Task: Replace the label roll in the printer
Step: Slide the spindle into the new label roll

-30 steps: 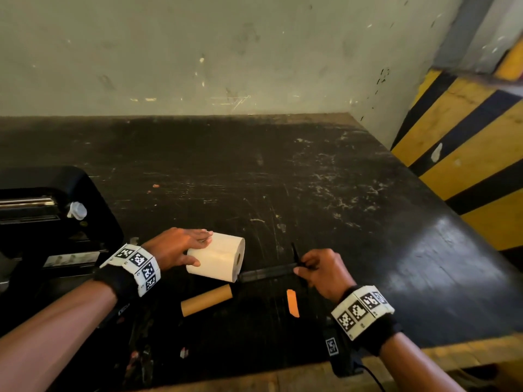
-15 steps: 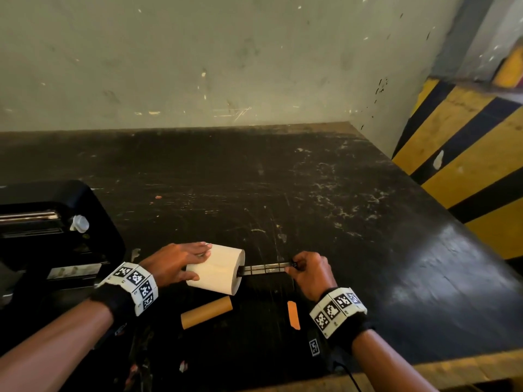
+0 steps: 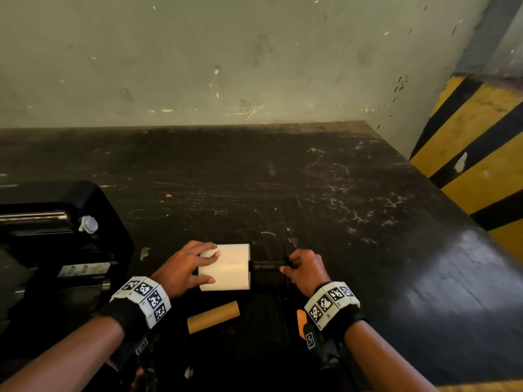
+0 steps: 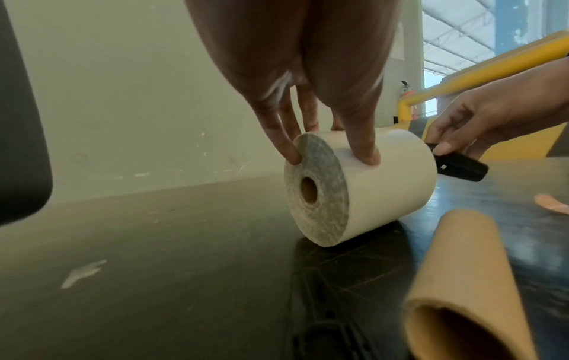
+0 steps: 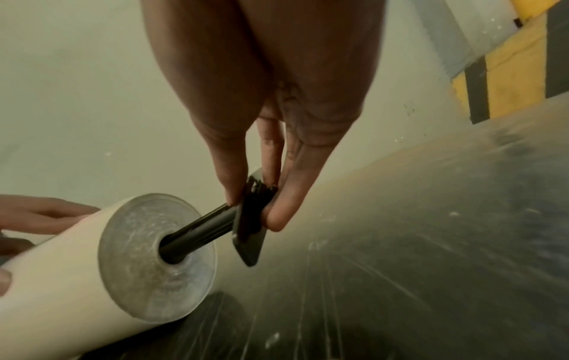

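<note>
A full white label roll [image 3: 226, 267] [image 4: 378, 185] [image 5: 77, 275] lies on its side on the black table, and my left hand [image 3: 184, 271] [image 4: 329, 146] grips it from above, thumb on the near face. A black spindle [image 3: 266, 265] [image 5: 200, 231] pokes into the roll's right core hole. My right hand [image 3: 304, 271] [image 5: 255, 204] pinches the spindle's flat end plate [image 5: 249, 238]. The black printer [image 3: 51, 236] stands open at the left. In the left wrist view the core hole [image 4: 307, 192] on the roll's left face shows no spindle.
An empty brown cardboard core [image 3: 213, 316] [image 4: 462, 292] lies just in front of the roll. A small orange piece [image 3: 300, 321] lies near my right wrist. A wall runs behind the table; a yellow-and-black striped barrier [image 3: 481, 154] stands at the right.
The spindle has slid further left into the roll's core, with my right hand following it. My left hand has kept its hold on the roll.
</note>
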